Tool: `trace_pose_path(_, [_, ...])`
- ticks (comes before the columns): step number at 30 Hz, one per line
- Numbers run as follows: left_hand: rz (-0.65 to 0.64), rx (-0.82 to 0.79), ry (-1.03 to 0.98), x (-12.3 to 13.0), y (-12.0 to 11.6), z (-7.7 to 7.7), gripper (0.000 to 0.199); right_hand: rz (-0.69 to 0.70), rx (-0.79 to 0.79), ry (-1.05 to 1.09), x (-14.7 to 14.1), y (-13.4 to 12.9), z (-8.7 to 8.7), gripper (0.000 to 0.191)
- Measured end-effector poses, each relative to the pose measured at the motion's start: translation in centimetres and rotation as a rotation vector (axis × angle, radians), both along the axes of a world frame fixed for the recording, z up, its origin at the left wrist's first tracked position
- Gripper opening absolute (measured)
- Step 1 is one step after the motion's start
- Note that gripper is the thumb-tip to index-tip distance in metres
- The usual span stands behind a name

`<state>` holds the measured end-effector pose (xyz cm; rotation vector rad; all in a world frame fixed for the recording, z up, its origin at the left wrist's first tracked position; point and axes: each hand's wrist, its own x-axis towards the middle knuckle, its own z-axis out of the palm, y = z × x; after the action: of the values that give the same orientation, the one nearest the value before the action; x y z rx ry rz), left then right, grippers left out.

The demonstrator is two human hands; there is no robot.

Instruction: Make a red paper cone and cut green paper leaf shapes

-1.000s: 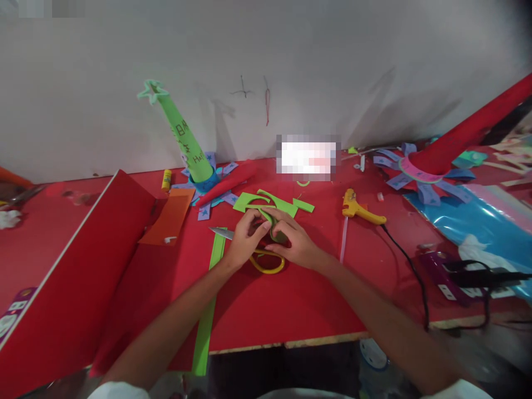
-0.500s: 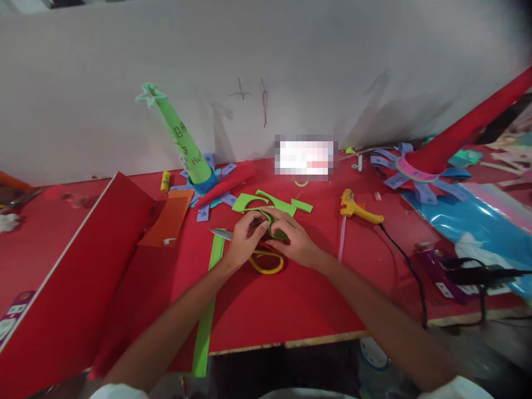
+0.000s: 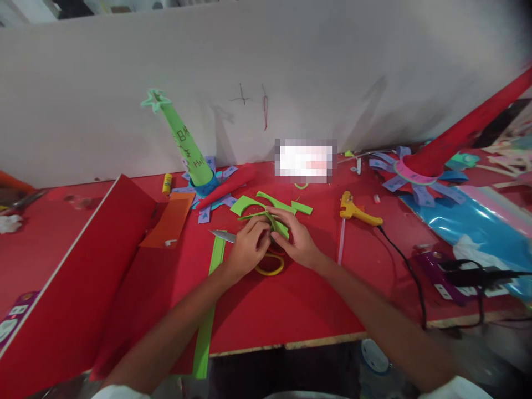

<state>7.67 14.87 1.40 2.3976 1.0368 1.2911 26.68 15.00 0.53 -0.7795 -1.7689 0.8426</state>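
Note:
Between my hands is a folded piece of green craft foam or paper, gripped from both sides. My left hand has its fingers curled in a pinch at the piece's left edge. From the right, my right hand holds it with thumb and fingers. Scissors with yellow handles lie beneath my hands, the blade poking out at the left. Behind my fingers rest green offcuts with curved cuts. A long green strip runs down the table's left part to the front edge.
A yellow glue gun lies to the right, its cord trailing to a purple power strip. A green cone stands at the back left, near a glue stick. A large red board leans at left; a red cone is at right.
My left hand has shifted slightly right and down, its fingers curling closer together. The green piece has turned between my hands and shows more of its bright face.

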Motion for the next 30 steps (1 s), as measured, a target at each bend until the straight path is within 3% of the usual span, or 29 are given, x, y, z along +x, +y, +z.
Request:
trace_pose_path(7, [-0.003,0.161,0.131,-0.3,-0.3,0.3,0.012,-0.118,0.046,0.034,0.3,-0.5,0.5,0.039])
trace_pose_path(13, [-0.027,0.219,0.075,-1.2,-0.1,1.4,0.013,-0.475,-0.039,0.191,0.8,0.9,0.3,0.012])
trace_pose_path(16, [0.054,0.161,-0.051,-1.7,0.3,1.6,0.01,-0.594,-0.181,0.317,1.3,2.2,-0.4,0.016])
trace_pose_path(21, [0.253,-0.148,-0.323,-2.3,2.1,0.7,0.014,-0.519,-0.327,0.55,1.7,3.4,-1.2,0.023])
trace_pose_path(26, [0.152,-0.4,-0.623,-2.1,3.7,-0.3,0.033,-0.439,-0.381,0.53,1.2,3.0,-1.1,0.024])
trace_pose_path(30, [0.113,-0.555,-0.758,-1.8,3.8,0.0,0.045,-0.355,-0.418,0.499,0.9,2.6,-0.8,0.026])
